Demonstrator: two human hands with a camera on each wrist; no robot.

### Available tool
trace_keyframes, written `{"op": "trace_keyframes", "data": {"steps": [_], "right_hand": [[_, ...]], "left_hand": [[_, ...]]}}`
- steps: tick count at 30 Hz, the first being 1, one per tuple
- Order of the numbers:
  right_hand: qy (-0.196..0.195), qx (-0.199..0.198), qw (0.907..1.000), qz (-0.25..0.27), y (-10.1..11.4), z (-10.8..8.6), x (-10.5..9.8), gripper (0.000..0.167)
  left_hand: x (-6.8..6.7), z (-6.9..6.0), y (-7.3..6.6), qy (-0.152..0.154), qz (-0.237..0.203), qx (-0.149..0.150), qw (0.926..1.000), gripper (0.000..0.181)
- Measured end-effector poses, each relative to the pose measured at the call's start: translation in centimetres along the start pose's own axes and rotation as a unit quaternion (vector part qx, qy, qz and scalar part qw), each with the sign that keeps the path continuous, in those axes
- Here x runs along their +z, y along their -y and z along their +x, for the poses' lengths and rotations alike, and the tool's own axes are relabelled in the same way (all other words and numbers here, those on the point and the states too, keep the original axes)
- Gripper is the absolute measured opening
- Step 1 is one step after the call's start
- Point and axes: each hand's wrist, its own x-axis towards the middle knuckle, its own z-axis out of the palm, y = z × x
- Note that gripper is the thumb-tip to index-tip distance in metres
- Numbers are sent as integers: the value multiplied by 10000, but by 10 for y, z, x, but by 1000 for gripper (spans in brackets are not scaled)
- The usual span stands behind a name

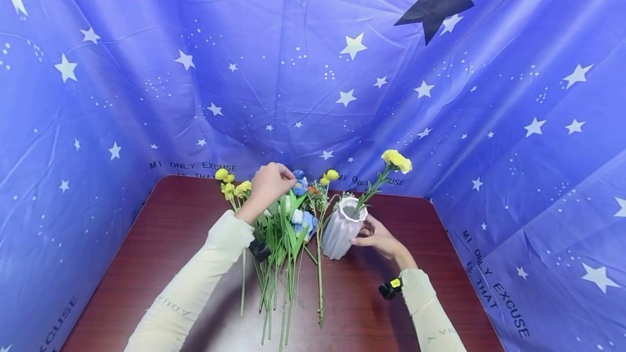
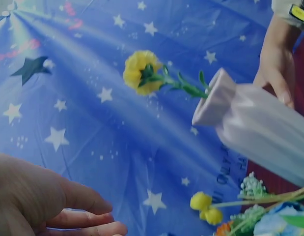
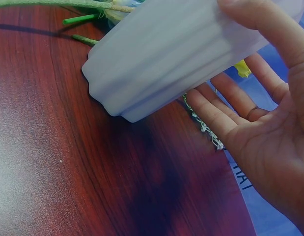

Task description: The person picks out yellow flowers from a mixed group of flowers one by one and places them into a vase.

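Found the right hand (image 1: 379,239) grasping the pale lilac-white, ridged vase with a scalloped rim (image 1: 338,232) from its right side, with thumb laid on the near wall and fingers round behind. Saw the vase leaning to the right; could not tell from the right wrist view whether base and tabletop touched. Found the left hand (image 1: 266,186) empty, with fingers loosely bent, raised over the heads of the cut flowers, left of the vase and well apart from it.

Noted one yellow ruffled flower on a leafy green stem (image 1: 396,161) in the vase mouth, slanting up and right, above the right hand and touched by neither.

Located the loose spread of long green-stemmed flowers (image 1: 296,240) between the hands, under the left and just left of the vase, with most stem ends towards the person. Picked out in it small round yellow blooms (image 1: 227,190) at the left, a blue bloom (image 1: 307,221), and a white tulip-like bud (image 1: 296,217).

Logged cream sleeves (image 1: 195,281) on both arms, a glossy dark-red wood-grain table (image 1: 381,319) below, and a blue-violet cloth printed with white stars (image 1: 274,96) on the far side and both flanks.
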Motion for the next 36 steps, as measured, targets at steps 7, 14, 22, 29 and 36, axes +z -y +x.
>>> {"op": "trace_keyframes", "data": {"steps": [7, 14, 22, 29, 36], "right_hand": [[18, -40, 10000, -40, -2, 0, -1, 84], [-13, -22, 10000, -17, -2, 0, -1, 85], [-32, 18, 10000, -14, 0, 0, 0, 88], [-90, 70, 9999, -48, -1, 0, 0, 87], [-98, 66, 9999, -82, 0, 0, 1, 85]], "left_hand": [[-7, -1, 24, -52, 112, -328, 9994, 15], [-10, -3, 39, 98, 276, -660, 9974, 12], [-10, -6, 55, 1007, 675, -1504, 9812, 32], [-2, -11, 74, 1494, 812, -1883, 9673, 22], [12, -16, 96, 1993, 1116, -2029, 9522, 8]]}}
